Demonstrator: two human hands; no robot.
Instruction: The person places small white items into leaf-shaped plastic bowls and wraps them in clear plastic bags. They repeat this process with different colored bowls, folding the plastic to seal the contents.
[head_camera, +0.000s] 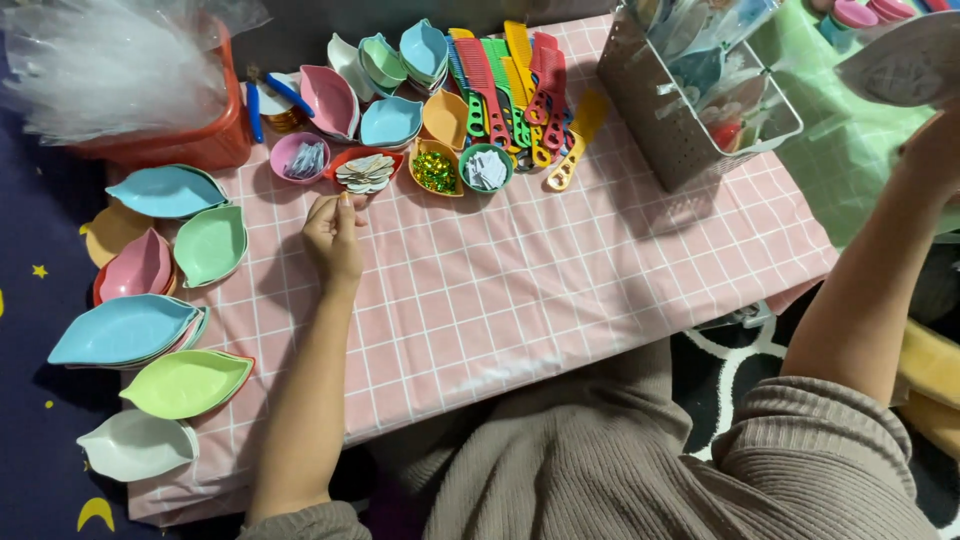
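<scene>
Tablecloth (520, 280), pink with white checks, covers the table; its middle and near edge lie bare, giving the widest open room, between the left arm and the right arm. A grey perforated basket (690, 110) stands at the far right corner, its top cut off by the picture edge and its contents too jumbled to make out. An orange tub (190, 140) with clear plastic bags sits at the far left corner. Leaf-shaped dishes (165, 300) in blue, green, pink and white crowd the left edge, some overhanging it. More dishes and a fan of coloured combs (510, 90) line the far edge. In front of them stand small bowls; the red bowl (365, 170) holds pale flat pieces, hard to identify.

The left hand (335, 240) rests on the cloth just in front of the red bowl, fingers curled narrow, thumb and forefinger pinched; whether they hold anything cannot be told. The right hand (935, 150) is raised beyond the right edge, mostly cut off, touching a pale patterned dish (900, 65); its grip cannot be told.
</scene>
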